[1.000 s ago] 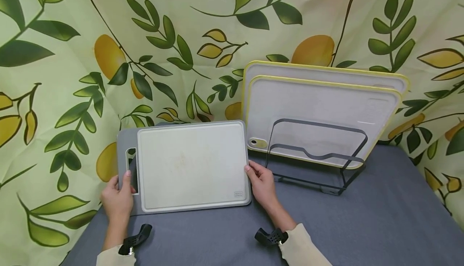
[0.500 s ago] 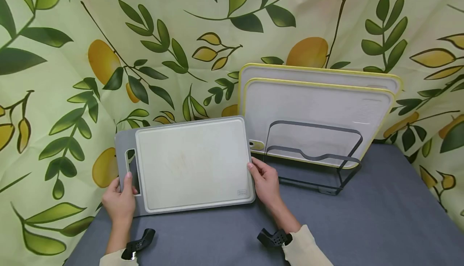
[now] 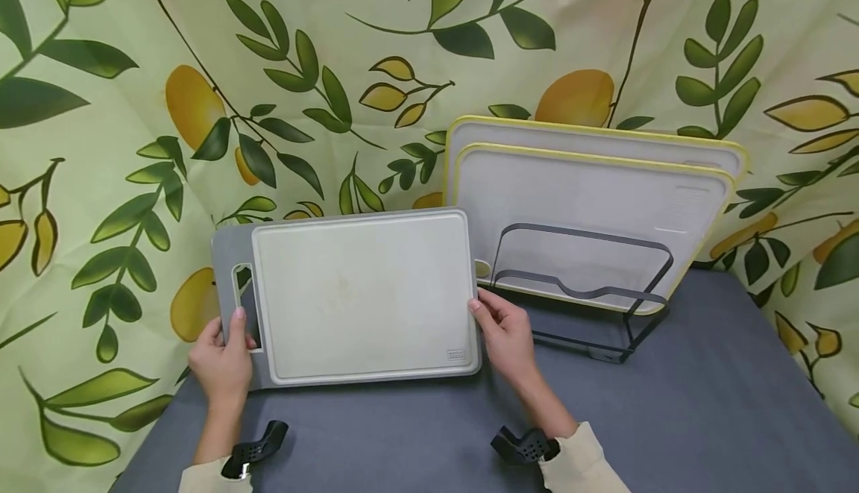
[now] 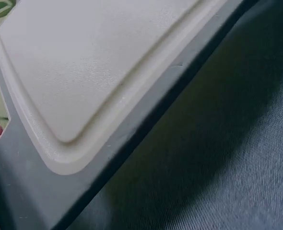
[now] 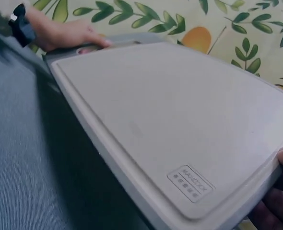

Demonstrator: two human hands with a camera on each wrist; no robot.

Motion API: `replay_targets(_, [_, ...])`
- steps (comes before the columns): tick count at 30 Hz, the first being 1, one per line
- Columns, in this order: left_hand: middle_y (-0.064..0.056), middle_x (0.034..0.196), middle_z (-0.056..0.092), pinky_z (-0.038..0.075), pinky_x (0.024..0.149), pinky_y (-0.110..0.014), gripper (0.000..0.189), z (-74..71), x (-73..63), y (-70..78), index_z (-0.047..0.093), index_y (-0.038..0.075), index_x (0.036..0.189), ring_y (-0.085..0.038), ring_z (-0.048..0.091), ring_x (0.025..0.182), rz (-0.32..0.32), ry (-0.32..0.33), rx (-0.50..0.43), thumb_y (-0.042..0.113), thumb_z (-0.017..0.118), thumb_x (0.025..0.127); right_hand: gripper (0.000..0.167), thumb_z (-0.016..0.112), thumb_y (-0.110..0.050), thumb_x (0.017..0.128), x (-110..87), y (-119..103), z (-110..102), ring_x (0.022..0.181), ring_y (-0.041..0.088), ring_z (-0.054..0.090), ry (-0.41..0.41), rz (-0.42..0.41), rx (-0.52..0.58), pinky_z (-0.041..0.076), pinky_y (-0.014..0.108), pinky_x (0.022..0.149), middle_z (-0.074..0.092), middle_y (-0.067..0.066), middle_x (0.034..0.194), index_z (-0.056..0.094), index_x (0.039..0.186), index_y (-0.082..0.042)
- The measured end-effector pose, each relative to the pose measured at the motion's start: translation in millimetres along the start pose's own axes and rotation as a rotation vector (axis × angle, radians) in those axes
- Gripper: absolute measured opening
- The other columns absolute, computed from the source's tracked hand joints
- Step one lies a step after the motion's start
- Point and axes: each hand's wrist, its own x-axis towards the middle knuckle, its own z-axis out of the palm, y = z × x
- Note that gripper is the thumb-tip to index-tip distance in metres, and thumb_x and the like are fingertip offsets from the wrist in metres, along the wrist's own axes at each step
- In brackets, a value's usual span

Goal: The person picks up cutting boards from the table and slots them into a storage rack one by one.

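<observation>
A grey-rimmed cutting board [image 3: 365, 295] with a pale white face and a juice groove is held up, tilted toward the head camera. My left hand [image 3: 224, 362] grips its grey handle end [image 3: 231, 250]; the thumb lies in front and a fingertip shows through the handle slot. On the opposite short side, my right hand [image 3: 506, 336] pinches the edge, thumb on the face and fingers behind. The right wrist view shows a printed label [image 5: 190, 183] near the board's corner. In the left wrist view, the board's lower edge [image 4: 146, 120] runs above its shadow on the cloth.
Right of the board stands a dark metal rack [image 3: 584, 291]. Two larger boards with yellow rims, a front one [image 3: 590, 195] and a rear one [image 3: 604, 137], lean in it. Grey cloth [image 3: 738, 403] covers the table, and a leaf-patterned curtain [image 3: 322, 1] hangs behind.
Both hands have shifted the cutting board a little to the right, so it now overlaps the near corner of the yellow-rimmed boards more. The grips look the same, and the rack stays put.
</observation>
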Motion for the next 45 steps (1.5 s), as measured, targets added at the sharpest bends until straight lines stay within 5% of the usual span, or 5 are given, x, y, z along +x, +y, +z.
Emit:
replay_targets(13, [0.025, 0.048, 0.049, 0.028, 0.043, -0.015, 0.03, 21.3, 6.7, 38.1, 0.062, -0.006, 0.072, 0.009, 0.044, 0.043, 0.09, -0.097, -0.079, 0.011, 0.068, 0.096, 0.033, 0.062, -0.014, 0.101, -3.8, -13, -41, 0.085, -0.004, 0.066, 0.042, 0.041, -0.084, 0.055, 0.021, 0.073, 0.076, 0.019, 0.111, 0.065, 0.13, 0.001])
replay_targets(19, [0.018, 0.049, 0.05, 0.028, 0.042, -0.014, 0.028, 33.8, 1.2, 72.1, 0.062, -0.008, 0.073, 0.008, 0.043, 0.043, 0.131, -0.122, -0.14, 0.007, 0.066, 0.097, 0.038, 0.059, -0.018, 0.103, -4.1, -22, -64, 0.083, -0.005, 0.065, 0.056, 0.037, -0.151, 0.055, 0.017, 0.074, 0.075, 0.021, 0.114, 0.061, 0.135, 0.002])
replay_targets(29, [-0.002, 0.049, 0.057, 0.031, 0.04, -0.015, 0.027, 76.4, -6.5, 91.5, 0.066, -0.005, 0.079, 0.003, 0.047, 0.041, 0.095, -0.183, -0.264, 0.015, 0.069, 0.097, 0.043, 0.058, -0.02, 0.104, 0.1, -32, -105, 0.087, -0.017, 0.062, 0.181, -0.007, -0.211, 0.051, 0.006, 0.076, 0.073, 0.024, 0.116, 0.057, 0.138, 0.006])
replay_targets(37, [-0.021, 0.055, 0.058, 0.029, 0.041, -0.016, 0.029, 99.8, -9.0, 117.0, 0.067, -0.005, 0.079, 0.0, 0.048, 0.043, 0.12, -0.217, -0.357, 0.018, 0.069, 0.097, 0.044, 0.058, -0.022, 0.104, 3.3, -42, -136, 0.083, -0.019, 0.063, 0.23, -0.051, -0.273, 0.051, 0.005, 0.074, 0.066, -0.033, 0.09, 0.057, 0.138, 0.006])
replay_targets(45, [-0.03, 0.055, 0.053, 0.033, 0.044, -0.013, 0.027, 115.4, -17.3, 167.9, 0.062, -0.013, 0.077, -0.005, 0.051, 0.045, 0.148, -0.247, -0.466, 0.005, 0.065, 0.097, 0.042, 0.058, -0.019, 0.103, 10.4, -51, -169, 0.077, -0.019, 0.061, 0.283, -0.093, -0.34, 0.049, 0.003, 0.069, 0.06, -0.041, 0.082, 0.058, 0.138, 0.005])
